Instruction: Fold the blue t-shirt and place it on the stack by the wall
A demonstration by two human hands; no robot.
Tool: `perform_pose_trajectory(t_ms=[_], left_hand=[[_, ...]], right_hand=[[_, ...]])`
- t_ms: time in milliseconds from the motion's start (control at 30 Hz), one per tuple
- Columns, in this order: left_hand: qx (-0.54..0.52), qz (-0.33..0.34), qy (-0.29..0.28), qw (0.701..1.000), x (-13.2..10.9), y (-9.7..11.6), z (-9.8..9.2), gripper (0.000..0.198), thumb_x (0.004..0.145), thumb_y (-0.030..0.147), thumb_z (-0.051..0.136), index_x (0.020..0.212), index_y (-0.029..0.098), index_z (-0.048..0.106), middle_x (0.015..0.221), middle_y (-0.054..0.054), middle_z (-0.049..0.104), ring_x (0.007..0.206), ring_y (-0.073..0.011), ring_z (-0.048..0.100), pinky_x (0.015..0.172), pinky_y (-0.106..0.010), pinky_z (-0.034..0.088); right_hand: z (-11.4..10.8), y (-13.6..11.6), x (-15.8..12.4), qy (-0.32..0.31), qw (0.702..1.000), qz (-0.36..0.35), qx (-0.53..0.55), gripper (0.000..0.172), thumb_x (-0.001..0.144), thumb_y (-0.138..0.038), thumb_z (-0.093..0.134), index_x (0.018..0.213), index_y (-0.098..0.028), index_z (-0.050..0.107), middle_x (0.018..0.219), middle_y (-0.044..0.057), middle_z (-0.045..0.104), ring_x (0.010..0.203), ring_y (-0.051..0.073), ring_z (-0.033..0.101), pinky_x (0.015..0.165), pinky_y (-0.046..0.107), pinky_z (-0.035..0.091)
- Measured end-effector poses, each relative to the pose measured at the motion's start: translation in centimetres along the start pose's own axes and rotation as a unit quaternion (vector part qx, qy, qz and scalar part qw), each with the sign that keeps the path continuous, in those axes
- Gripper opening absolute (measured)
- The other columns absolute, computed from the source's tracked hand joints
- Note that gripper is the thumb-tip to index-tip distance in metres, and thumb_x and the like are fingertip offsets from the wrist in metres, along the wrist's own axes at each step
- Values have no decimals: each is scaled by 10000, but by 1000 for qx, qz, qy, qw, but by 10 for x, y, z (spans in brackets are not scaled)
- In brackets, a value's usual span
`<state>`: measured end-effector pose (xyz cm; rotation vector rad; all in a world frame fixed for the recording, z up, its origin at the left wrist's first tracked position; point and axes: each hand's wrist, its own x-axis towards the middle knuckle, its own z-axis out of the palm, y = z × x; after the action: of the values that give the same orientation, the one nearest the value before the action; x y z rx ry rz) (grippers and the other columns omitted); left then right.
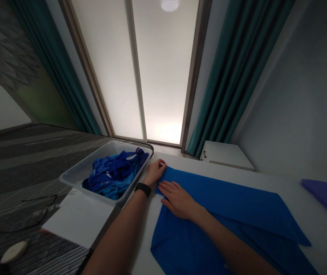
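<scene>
A blue garment (220, 196) lies partly folded on the white table, its far side turned over in a long strip. My left hand (154, 172), with a black band on the wrist, has its fingers curled at the garment's far left corner and pinches the cloth there. Close by, my right hand (179, 199) rests flat on the folded strip, fingers stretched out and pressing on the fabric. My right forearm crosses over the garment and hides part of it.
Left of the table stands a translucent plastic bin (74, 173) with crumpled blue clothes (114, 172) inside. A purple folded cloth (325, 196) lies on the table's right side. Behind the table is a white cabinet (226, 154). White sheets (80, 217) lie below the bin.
</scene>
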<state>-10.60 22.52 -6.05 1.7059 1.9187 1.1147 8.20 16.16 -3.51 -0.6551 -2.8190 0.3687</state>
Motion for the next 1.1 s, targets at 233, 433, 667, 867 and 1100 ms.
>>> perform_pose_trajectory(t_ms=[233,433,667,867,1100], left_hand=[[36,39,-6,999,-8,1,-6,188,858,191,541,1010,194,652,745,2,681,698,-154,650,702,-262,473],[48,41,17,998,-8,-2,-5,221,896,173,459,1026,172,637,748,-23,685,718,-177,662,707,-286,491],[67,60,46,995,-11,9,-9,293,914,154,418,1156,141,583,922,-89,688,861,-211,667,814,-348,520],[143,197,24,970,-33,48,-3,424,943,172,370,1354,136,468,1271,-142,596,1218,-241,528,1044,-415,427],[250,202,-77,944,-51,37,7,535,983,312,339,1473,96,346,1526,-162,384,1422,-250,339,1159,-436,289]], right_hand=[[4,-2,-3,-62,998,-10,1,583,1004,-531,273,1516,-256,317,1597,54,244,1483,241,142,1202,491,70],[-12,7,1,-15,998,26,48,538,1021,-401,245,1504,-189,348,1536,70,388,1430,190,308,1200,410,178],[-11,30,-1,2,985,162,-60,626,988,-419,282,1520,-90,288,1581,120,268,1467,248,210,1203,450,139],[1,37,-2,-31,978,195,-70,675,981,-447,225,1524,-47,249,1592,136,208,1482,241,152,1206,448,100],[-10,48,-1,-19,975,204,-83,652,972,-398,203,1518,-49,271,1588,139,234,1475,244,182,1201,462,95]])
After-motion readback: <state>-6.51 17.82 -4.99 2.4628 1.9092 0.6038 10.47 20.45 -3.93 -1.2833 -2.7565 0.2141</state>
